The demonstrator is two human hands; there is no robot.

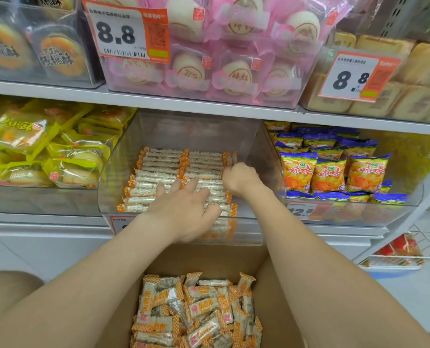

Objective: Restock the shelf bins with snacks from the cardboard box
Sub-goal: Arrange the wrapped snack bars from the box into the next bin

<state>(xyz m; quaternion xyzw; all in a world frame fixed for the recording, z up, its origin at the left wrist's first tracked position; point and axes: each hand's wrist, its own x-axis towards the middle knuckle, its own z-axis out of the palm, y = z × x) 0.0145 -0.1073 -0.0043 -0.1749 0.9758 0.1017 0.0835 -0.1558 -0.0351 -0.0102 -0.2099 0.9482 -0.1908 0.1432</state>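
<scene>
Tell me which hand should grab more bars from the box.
Left: left hand lies open at the front of the bin, nearest the cardboard box; right hand is deeper, fingers curled.

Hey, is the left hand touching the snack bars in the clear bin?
Touching. The head view shows the left hand reaching over the front wall of the clear bin, its spread fingers lying flat on the rows of snack bars.
</scene>
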